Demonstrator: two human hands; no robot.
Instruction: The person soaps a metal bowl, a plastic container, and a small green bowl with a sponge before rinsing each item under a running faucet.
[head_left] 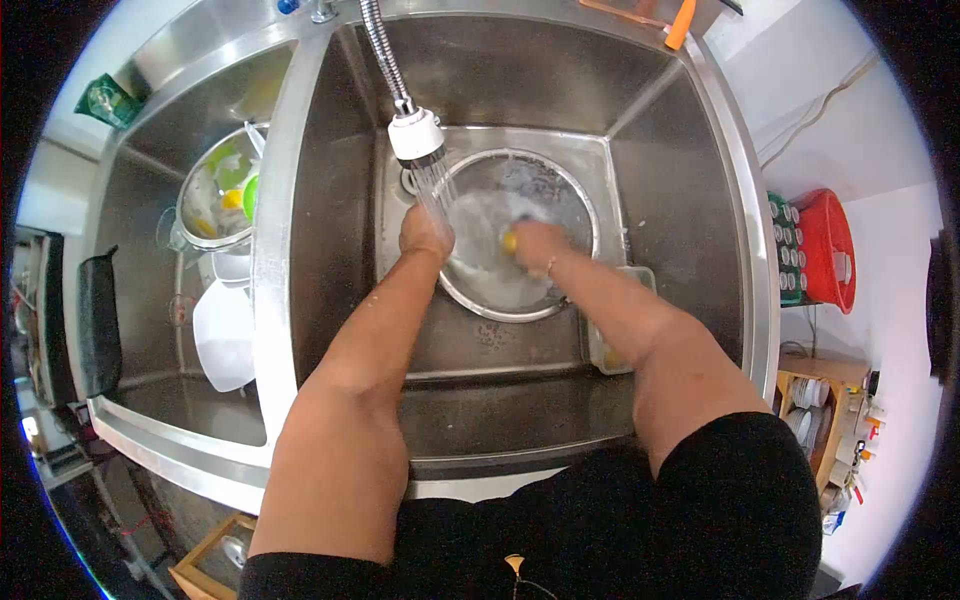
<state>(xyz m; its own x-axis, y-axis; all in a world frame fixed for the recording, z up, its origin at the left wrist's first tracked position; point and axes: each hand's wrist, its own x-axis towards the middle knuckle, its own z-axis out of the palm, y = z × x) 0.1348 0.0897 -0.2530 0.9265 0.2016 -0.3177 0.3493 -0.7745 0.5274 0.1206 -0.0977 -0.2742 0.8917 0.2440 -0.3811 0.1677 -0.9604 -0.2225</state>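
Note:
A round metal bowl (520, 314) sits in the right sink basin, with water and some foam inside. My left hand (427, 232) is at the bowl's left rim, under the spray from the white faucet head (414, 134); its fingers are hidden by the water. Inside the bowl, my right hand (540, 246) is blurred by motion, closed around a small yellow sponge (510, 242) that shows at its fingertips.
In the left basin stand a metal bowl (203, 241) with green and yellow items and a white dish (222, 335). A clear container (645, 277) lies right of the large bowl. The faucet hose (381, 45) hangs from above. A red basket (826, 250) is at the right.

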